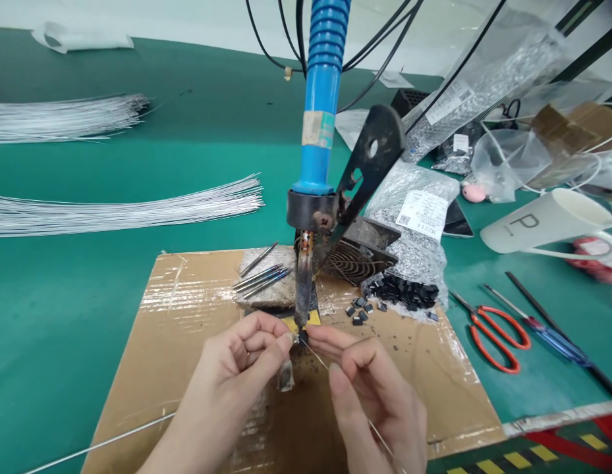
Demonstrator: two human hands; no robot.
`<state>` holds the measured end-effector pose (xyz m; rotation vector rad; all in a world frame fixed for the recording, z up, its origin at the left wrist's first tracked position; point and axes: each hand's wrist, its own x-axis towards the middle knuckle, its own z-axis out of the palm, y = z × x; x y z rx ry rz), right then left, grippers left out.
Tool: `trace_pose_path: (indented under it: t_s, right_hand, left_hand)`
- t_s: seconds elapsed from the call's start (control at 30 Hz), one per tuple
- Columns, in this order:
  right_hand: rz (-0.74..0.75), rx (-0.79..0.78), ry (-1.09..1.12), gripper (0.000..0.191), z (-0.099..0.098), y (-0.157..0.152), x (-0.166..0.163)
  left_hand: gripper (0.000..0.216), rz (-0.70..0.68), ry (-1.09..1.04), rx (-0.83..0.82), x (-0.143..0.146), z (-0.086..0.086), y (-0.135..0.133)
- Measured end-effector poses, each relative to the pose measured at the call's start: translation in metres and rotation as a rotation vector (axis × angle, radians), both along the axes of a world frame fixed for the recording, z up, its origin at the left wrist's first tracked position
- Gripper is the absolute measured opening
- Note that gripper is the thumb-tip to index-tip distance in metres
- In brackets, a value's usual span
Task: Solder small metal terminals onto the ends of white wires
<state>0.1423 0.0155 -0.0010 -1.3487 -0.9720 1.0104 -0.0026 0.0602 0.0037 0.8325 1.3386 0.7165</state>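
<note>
A soldering iron (318, 112) with a blue handle is clamped upright, its tip pointing down between my hands. My left hand (251, 359) is closed in a pinch just left of the tip. A white wire (103, 442) runs in from the lower left behind my left wrist, and a pale end shows at those fingertips. Under the tip sits a small black connector (304, 336), partly hidden by fingers. My right hand (372, 388) pinches a thin solder wire (379, 438) that leads up to the tip, while its forefinger reaches beside the connector.
Cardboard (187, 316) lies beneath the work. Metal rods (261, 282) rest on a pad behind my left hand. Loose black connectors (404, 291) spill from a bag (414, 204). Scissors (498, 329), a screwdriver (547, 332) and a white cup (543, 220) are right; wire bundles (128, 216) are left.
</note>
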Motion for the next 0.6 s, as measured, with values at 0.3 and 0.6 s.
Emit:
trace_pose_path:
  t_s: [0.3, 0.6]
  right_hand:
    - [0.010, -0.022, -0.076, 0.018, -0.001, 0.002, 0.001]
    - [-0.030, 0.012, -0.079, 0.019, 0.002, 0.004, -0.003]
  left_hand:
    - [0.039, 0.058, -0.072, -0.017, 0.002, 0.004, 0.004]
    - [0.036, 0.121, -0.098, -0.062, 0.006, 0.012, 0.003]
